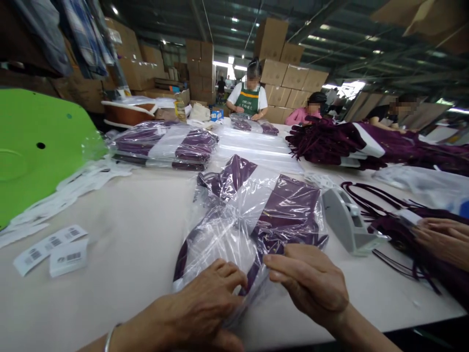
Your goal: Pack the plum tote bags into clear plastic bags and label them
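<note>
A clear plastic bag [238, 215] with a folded dark purple garment [289, 210] inside lies on the white table [128, 220] in front of me. My left hand [208, 303] presses on the near open end of the bag, fingers curled onto the plastic. My right hand [311, 281] pinches the same end from the right, fingertips meeting the left hand's. Both hands grip the bag's mouth.
A grey tape dispenser [348, 222] stands right of the bag. Another person's hands [445, 239] rest on purple cords at the right edge. Barcode labels [54, 249] lie at left beside a green board [32, 146]. Stacks of bagged garments [164, 146] and several workers sit farther back.
</note>
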Demonstrator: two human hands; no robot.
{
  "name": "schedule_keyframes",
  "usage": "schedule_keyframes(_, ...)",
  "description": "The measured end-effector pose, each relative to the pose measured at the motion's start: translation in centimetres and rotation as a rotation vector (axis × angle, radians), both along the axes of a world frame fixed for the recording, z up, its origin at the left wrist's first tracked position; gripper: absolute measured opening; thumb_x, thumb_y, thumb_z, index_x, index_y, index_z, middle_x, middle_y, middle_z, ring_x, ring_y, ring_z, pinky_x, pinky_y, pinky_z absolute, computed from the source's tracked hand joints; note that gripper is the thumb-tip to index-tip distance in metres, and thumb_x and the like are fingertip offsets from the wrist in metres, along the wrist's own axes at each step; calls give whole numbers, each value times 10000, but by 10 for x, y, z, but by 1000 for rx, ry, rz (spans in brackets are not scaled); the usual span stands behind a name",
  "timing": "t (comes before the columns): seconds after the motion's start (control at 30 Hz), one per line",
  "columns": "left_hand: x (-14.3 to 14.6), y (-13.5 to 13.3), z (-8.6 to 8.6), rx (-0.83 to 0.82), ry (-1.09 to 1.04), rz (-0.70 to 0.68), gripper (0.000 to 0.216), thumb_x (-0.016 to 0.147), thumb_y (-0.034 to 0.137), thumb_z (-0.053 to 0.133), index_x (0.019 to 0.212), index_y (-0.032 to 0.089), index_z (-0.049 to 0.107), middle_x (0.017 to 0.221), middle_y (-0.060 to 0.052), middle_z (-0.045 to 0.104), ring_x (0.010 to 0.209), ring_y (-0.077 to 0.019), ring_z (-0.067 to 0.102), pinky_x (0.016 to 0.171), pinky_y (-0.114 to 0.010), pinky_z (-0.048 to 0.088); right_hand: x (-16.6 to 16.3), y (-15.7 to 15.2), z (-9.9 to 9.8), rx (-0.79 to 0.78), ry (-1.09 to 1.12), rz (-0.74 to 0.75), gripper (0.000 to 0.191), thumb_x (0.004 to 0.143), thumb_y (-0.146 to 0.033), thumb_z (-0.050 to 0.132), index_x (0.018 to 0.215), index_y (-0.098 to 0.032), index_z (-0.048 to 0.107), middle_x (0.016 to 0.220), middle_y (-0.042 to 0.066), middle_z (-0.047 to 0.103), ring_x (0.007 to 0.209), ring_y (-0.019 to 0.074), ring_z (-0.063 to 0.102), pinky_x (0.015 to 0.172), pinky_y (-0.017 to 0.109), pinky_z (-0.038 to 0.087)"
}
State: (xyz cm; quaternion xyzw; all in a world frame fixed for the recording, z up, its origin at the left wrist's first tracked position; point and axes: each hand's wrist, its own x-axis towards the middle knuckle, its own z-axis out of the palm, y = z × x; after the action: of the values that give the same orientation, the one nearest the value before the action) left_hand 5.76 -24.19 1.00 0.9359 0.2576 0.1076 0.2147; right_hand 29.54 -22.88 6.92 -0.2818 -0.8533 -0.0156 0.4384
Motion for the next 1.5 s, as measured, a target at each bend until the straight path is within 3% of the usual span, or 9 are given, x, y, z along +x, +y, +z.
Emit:
schedule_keyframes(0.33, 2, 20, -16, 279, 50, -105, 576, 809, 747, 559, 722, 187, 661, 980, -99, 642, 942, -261, 537, 942, -410, 374, -5, 18, -7, -15, 11, -23, 131, 968, -251, 606, 1061, -223, 694, 714, -5, 721, 612, 126, 670, 553, 239, 506)
schedule_keyframes(0.53, -22, 20, -10, -83, -30, 164, 432, 851, 630, 623, 797, 202, 629, 1065, -40, 621, 976, -219, 518, 896, -359, 364, -16, 59, -17, -147, 136, -109, 91, 944, -210, 634, 956, -212, 725, 854, 3, 777, 731, 131, 724, 686, 218, 552)
schedule_keyframes(0.73, -28, 17, -22, -437, -128, 542, 331, 962, 370, 522, 691, 181, 539, 856, -16, 596, 845, -171, 539, 760, -305, 383, -36, 126, -66, -524, -62, -181, 141, 921, -312, 667, 833, -219, 724, 806, -8, 734, 711, 124, 656, 684, 230, 451)
schedule_keyframes(0.9, -30, 19, -24, -566, -140, 692, 41, 874, 236, 555, 848, 204, 552, 739, 34, 597, 681, -133, 546, 635, -264, 377, -36, 138, -95, -623, -85, -229, 91, 871, -305, 713, 828, -225, 705, 807, -8, 677, 745, 134, 610, 701, 244, 417)
schedule_keyframes(1.0, -28, 31, -12, -439, -147, 686, 122, 898, 242, 539, 1018, 221, 547, 782, 30, 621, 686, -142, 567, 661, -271, 414, -33, 137, -99, -643, -35, -238, 92, 845, -296, 734, 807, -221, 695, 771, -11, 638, 729, 136, 582, 693, 250, 406)
schedule_keyframes(1.13, -14, 75, 11, 83, -80, 653, 86, 913, 274, 597, 981, 222, 606, 984, -35, 651, 960, -227, 557, 870, -378, 413, -31, 140, -102, -662, 24, -267, 166, 785, -309, 789, 858, -220, 670, 783, -19, 610, 736, 143, 563, 688, 255, 402)
schedule_keyframes(1.2, -3, 102, 16, 201, -31, 658, 109, 900, 306, 642, 965, 219, 634, 1023, -42, 649, 1023, -250, 533, 901, -407, 393, -31, 142, -104, -663, 45, -303, 254, 750, -344, 820, 894, -218, 653, 794, -24, 599, 723, 142, 548, 673, 255, 395)
schedule_keyframes(1.33, 18, 145, 8, 189, 40, 670, 118, 865, 336, 694, 905, 225, 687, 1024, -37, 647, 1068, -261, 528, 922, -415, 377, -31, 146, -107, -663, 65, -321, 370, 708, -426, 846, 916, -210, 631, 785, -38, 569, 700, 134, 525, 654, 255, 377)
schedule_keyframes(1.5, 24, 162, -7, 94, 106, 692, 68, 832, 287, 684, 839, 241, 734, 1016, -35, 654, 1041, -253, 549, 917, -413, 377, -30, 150, -108, -688, 63, -357, 403, 682, -421, 842, 959, -215, 633, 797, -45, 560, 712, 136, 531, 657, 255, 364)
